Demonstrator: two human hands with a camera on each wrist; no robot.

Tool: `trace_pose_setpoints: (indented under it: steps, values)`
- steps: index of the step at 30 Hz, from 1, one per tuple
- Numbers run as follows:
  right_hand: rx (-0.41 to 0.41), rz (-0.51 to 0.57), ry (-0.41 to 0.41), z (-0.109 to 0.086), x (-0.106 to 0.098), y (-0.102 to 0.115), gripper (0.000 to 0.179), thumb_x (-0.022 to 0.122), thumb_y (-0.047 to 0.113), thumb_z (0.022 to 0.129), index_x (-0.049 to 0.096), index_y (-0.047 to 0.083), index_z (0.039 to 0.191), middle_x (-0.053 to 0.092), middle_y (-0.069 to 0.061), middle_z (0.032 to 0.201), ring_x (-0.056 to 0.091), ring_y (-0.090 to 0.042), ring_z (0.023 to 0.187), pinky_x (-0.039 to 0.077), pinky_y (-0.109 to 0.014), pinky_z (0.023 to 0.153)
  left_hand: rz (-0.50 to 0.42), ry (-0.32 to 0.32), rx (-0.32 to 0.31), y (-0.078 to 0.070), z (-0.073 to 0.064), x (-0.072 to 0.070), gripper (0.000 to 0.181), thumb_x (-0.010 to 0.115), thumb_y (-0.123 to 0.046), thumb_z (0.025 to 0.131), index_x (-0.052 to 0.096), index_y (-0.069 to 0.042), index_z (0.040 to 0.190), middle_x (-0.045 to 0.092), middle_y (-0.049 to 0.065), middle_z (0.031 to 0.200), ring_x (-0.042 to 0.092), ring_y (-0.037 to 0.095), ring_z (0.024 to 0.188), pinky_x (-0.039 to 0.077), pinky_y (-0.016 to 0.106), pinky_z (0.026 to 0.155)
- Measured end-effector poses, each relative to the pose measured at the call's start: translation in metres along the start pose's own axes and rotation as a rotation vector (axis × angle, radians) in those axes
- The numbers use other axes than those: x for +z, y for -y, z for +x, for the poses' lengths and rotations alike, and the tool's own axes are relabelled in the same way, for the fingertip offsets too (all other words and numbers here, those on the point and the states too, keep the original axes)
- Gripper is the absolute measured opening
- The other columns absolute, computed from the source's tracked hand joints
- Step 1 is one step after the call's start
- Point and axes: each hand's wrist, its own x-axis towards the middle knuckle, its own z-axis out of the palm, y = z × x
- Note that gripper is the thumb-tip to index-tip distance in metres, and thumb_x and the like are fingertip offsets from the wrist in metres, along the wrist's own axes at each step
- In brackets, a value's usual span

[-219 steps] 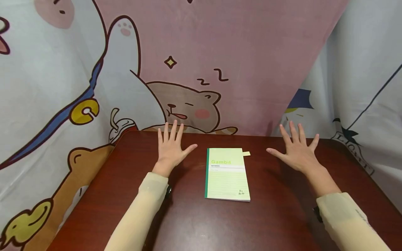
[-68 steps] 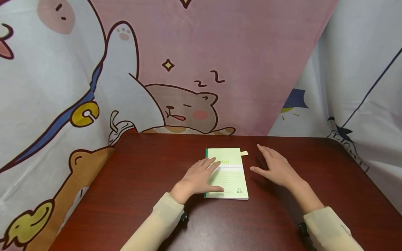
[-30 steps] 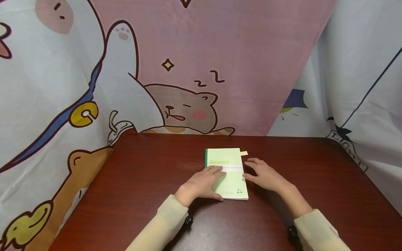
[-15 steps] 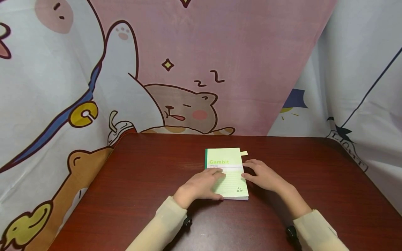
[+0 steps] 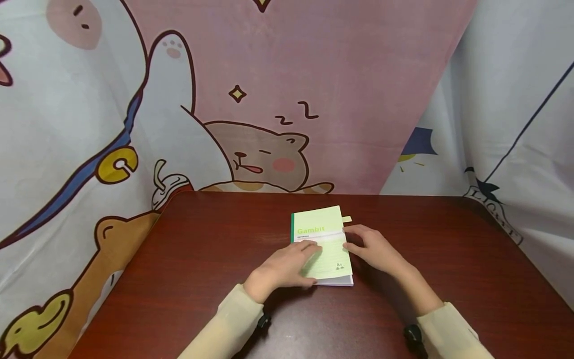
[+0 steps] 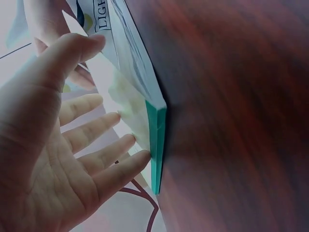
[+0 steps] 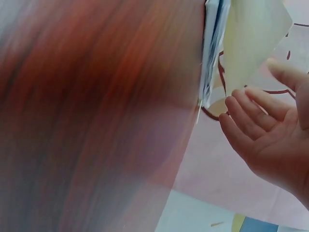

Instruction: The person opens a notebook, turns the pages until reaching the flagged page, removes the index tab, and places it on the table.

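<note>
A pale green "Gambit" notebook [image 5: 329, 257] with a green spine lies on the dark wood table. Its front cover tilts up along the right side, baring white pages at the near edge; the right wrist view shows the cover's pale inner face [image 7: 253, 38]. My left hand [image 5: 282, 264] is over the spine side, fingers reaching across the cover and thumb by the near edge. In the left wrist view those fingers [image 6: 106, 130] lie spread and mostly straight. My right hand [image 5: 381, 249] has thumb and index fingertips apart along the raised cover edge.
A small pale tab [image 5: 347, 219] sticks out from the notebook's right side. The reddish-brown table [image 5: 224, 219] runs back to a cartoon-printed cloth [image 5: 350, 99]. Each wrist wears a black device, such as the one on the right [image 5: 413, 335].
Both hands came in from either side of the notebook. Over the last half second its cover has risen on the right, with my right fingertips at that edge; the left hand stays nearly still.
</note>
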Motion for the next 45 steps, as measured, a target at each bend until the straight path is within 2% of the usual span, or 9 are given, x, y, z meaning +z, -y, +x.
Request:
trace_pose_setpoints:
  steps: [5,10,14,18,22,30,38,45]
  values:
    - [0.064,0.172,-0.056,0.002,0.002,0.010,0.046,0.072,0.008,0.089,0.058,-0.001,0.133,0.065,-0.021,0.127,0.066,-0.036,0.113,0.054,-0.048,0.091,-0.023,-0.016,-0.009,0.002,-0.002,-0.001,0.083,0.077,-0.045,0.084,0.038,-0.021,0.153,0.040,0.000,0.157,0.043,0.020,0.142,0.042,0.035,0.112]
    - [0.145,0.439,-0.053,0.005,0.004,0.021,0.063,0.067,0.000,0.090,0.040,-0.001,0.147,0.059,-0.028,0.132,0.069,-0.036,0.105,0.060,-0.036,0.078,-0.057,-0.031,-0.017,0.005,-0.004,-0.004,0.087,0.075,-0.054,0.083,0.036,-0.022,0.154,0.039,-0.001,0.157,0.042,0.019,0.143,0.041,0.036,0.113]
    - [0.192,0.569,-0.056,0.007,0.005,0.028,0.067,0.066,0.000,0.092,0.033,-0.003,0.150,0.055,-0.032,0.136,0.069,-0.033,0.103,0.061,-0.037,0.076,-0.087,-0.045,-0.034,0.005,-0.006,-0.010,0.085,0.068,-0.062,0.086,0.038,-0.021,0.153,0.041,-0.001,0.156,0.044,0.020,0.141,0.043,0.038,0.111]
    - [0.186,0.603,-0.065,0.008,0.004,0.034,0.060,0.065,0.002,0.092,0.041,-0.004,0.147,0.056,-0.032,0.135,0.071,-0.027,0.100,0.061,-0.042,0.078,-0.130,-0.067,-0.068,0.006,-0.005,-0.017,0.083,0.062,-0.065,0.088,0.037,-0.021,0.154,0.042,0.001,0.156,0.046,0.021,0.141,0.043,0.040,0.111]
    - [0.162,0.623,-0.073,0.008,0.005,0.039,0.053,0.065,0.003,0.093,0.048,-0.005,0.143,0.057,-0.032,0.134,0.070,-0.021,0.098,0.061,-0.039,0.077,-0.199,-0.117,-0.109,0.007,-0.003,-0.023,0.078,0.057,-0.064,0.092,0.037,-0.021,0.154,0.043,0.001,0.155,0.047,0.020,0.140,0.044,0.041,0.111]
    - [0.135,0.676,-0.095,0.013,0.006,0.050,0.050,0.065,0.003,0.094,0.050,-0.006,0.141,0.058,-0.033,0.133,0.071,-0.020,0.100,0.061,-0.034,0.076,-0.317,-0.214,-0.148,0.004,0.004,-0.032,0.069,0.052,-0.059,0.097,0.038,-0.021,0.154,0.042,0.000,0.156,0.047,0.022,0.140,0.043,0.045,0.111]
    - [0.108,0.762,-0.086,0.018,0.010,0.059,0.049,0.063,0.006,0.096,0.049,-0.004,0.142,0.055,-0.034,0.136,0.069,-0.006,0.094,0.061,-0.034,0.076,-0.435,-0.279,-0.191,0.002,0.009,-0.034,0.064,0.048,-0.055,0.101,0.038,-0.020,0.154,0.044,0.002,0.156,0.045,0.025,0.142,0.040,0.048,0.113]
    - [0.064,0.801,-0.061,0.025,0.015,0.068,0.047,0.059,0.009,0.099,0.048,0.001,0.144,0.052,-0.031,0.140,0.067,-0.003,0.097,0.060,-0.037,0.081,-0.574,-0.337,-0.162,0.004,0.011,-0.038,0.065,0.051,-0.052,0.100,0.038,-0.017,0.154,0.044,0.006,0.156,0.060,0.029,0.127,0.047,0.046,0.106]
